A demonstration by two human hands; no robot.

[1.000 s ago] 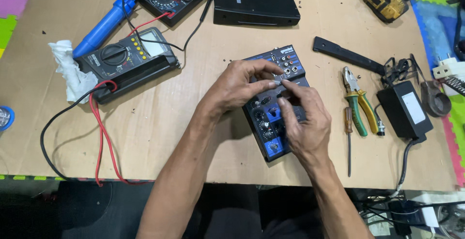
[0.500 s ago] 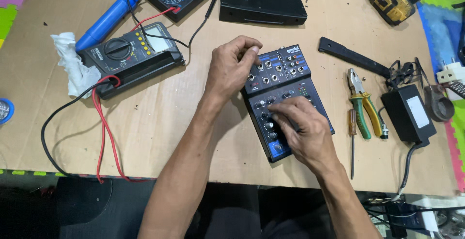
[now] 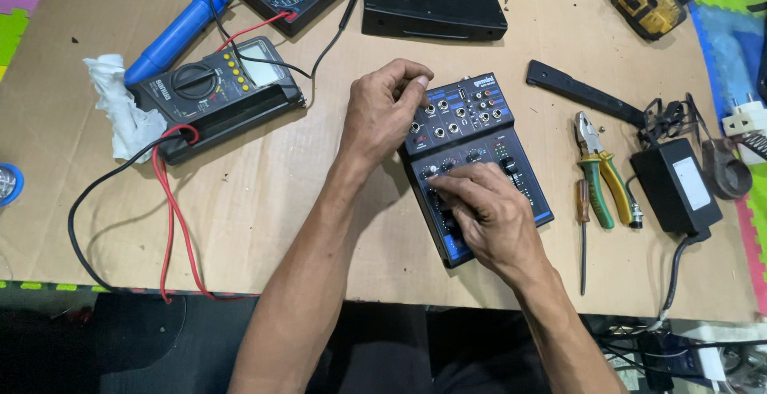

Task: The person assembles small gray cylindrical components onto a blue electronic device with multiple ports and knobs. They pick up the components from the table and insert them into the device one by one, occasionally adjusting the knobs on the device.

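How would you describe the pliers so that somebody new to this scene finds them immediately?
Start at the small black-and-blue audio mixer in the middle of the cardboard-covered table. Look right of it, before the black power adapter. The pliers lie there, with green and yellow handles, beside a thin orange-handled screwdriver.

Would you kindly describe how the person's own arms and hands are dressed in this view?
Both forearms are bare, with no sleeves in view. The left hand and the right hand wear no gloves. No rings, watch, wristband or markings show on either. The arms reach up from the bottom edge of the picture.
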